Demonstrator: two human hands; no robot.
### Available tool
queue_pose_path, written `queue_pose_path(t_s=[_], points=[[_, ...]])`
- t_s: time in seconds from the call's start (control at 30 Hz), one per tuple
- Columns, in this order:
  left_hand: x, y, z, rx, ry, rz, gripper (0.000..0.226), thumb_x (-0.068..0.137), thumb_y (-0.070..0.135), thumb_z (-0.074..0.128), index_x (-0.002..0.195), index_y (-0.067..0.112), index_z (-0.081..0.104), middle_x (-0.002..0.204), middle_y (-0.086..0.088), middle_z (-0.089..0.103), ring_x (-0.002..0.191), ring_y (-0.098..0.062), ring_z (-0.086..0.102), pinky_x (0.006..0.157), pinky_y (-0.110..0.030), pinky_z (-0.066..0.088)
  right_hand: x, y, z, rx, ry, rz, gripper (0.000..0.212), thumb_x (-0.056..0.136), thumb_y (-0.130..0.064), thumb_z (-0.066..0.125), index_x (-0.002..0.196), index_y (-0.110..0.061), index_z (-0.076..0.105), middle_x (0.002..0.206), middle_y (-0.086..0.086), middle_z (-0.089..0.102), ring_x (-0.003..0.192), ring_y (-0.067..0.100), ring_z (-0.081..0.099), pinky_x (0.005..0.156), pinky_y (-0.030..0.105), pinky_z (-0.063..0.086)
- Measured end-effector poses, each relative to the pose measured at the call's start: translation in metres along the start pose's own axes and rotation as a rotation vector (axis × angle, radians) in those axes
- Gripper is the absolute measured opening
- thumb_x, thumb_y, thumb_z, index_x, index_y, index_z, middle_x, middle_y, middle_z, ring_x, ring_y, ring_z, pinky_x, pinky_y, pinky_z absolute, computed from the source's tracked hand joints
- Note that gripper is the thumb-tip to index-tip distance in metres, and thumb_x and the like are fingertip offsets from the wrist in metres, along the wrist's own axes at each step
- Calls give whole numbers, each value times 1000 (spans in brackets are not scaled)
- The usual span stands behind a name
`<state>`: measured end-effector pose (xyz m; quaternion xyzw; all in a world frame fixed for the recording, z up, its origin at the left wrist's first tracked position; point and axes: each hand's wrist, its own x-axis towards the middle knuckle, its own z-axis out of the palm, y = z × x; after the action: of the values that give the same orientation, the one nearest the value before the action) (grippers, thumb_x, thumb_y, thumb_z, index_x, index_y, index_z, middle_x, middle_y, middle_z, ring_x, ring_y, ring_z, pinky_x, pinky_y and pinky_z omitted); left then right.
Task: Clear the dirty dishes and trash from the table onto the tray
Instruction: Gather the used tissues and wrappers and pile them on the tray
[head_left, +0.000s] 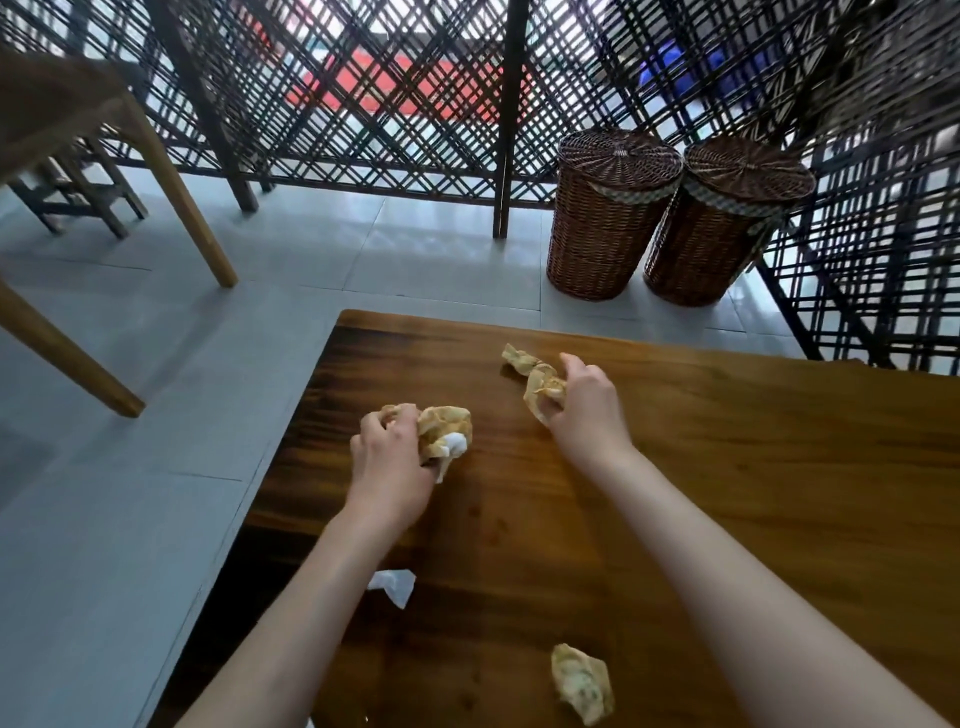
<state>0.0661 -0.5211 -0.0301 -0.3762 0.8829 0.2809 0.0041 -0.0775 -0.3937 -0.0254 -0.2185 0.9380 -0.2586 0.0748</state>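
Observation:
My left hand (390, 467) grips a wad of crumpled tan and white paper (448, 431) near the far left corner of the dark wooden table (727, 467). To its right, my right hand (587, 410) pinches a twisted tan paper napkin (535, 376) that lies stretched toward the table's far edge. A small crumpled white tissue (395, 584) lies on the table beside my left forearm. Another crumpled tan napkin (582, 680) sits near the front, between my forearms. No tray or dishes are in view.
Two lidded wicker baskets (613, 213) (727, 218) stand on the tiled floor beyond the table, against a dark lattice screen (415, 104). Light wooden chair or table legs (176, 192) stand at the left. The table's left edge drops to grey floor tiles (130, 467).

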Motion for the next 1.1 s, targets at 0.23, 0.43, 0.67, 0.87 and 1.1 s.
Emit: queue_pose_path(t_s=[0.23,0.43,0.67,0.87,1.1], points=[[5,-3,8,59,13,-7,65,88,27,63,142,24,28,138,-9,32,123,-27,32,102,-36,35,35,-21,15,-76,-103,26,77,87,-29,64,147,-7,20,133,16,43,123,33,42,97,39,39],[10,-4,3,13,-28,-10,63,87,26,63,140,23,29,138,-9,32,124,-27,32,103,-36,35,42,-23,25,-158,-158,55,52,85,-34,64,127,-8,47,124,13,44,109,32,51,84,35,41],[10,-5,4,23,-26,-1,63,87,26,63,140,22,29,138,-8,32,124,-27,32,102,-36,36,40,-23,28,-202,-108,63,41,87,-27,64,121,-8,49,126,13,34,107,32,48,84,38,43],[9,-6,3,-9,6,2,59,86,23,65,135,18,33,135,-10,35,120,-29,37,98,-36,38,26,-19,26,-191,-66,-60,35,88,-20,62,119,-14,48,115,10,52,104,27,51,79,35,46],[-6,-16,-23,-181,-9,5,57,85,25,66,130,19,33,126,-11,40,114,-28,44,93,-42,46,-19,-5,5,85,-13,36,24,84,-21,67,105,-18,56,104,5,60,91,20,54,73,31,48]])
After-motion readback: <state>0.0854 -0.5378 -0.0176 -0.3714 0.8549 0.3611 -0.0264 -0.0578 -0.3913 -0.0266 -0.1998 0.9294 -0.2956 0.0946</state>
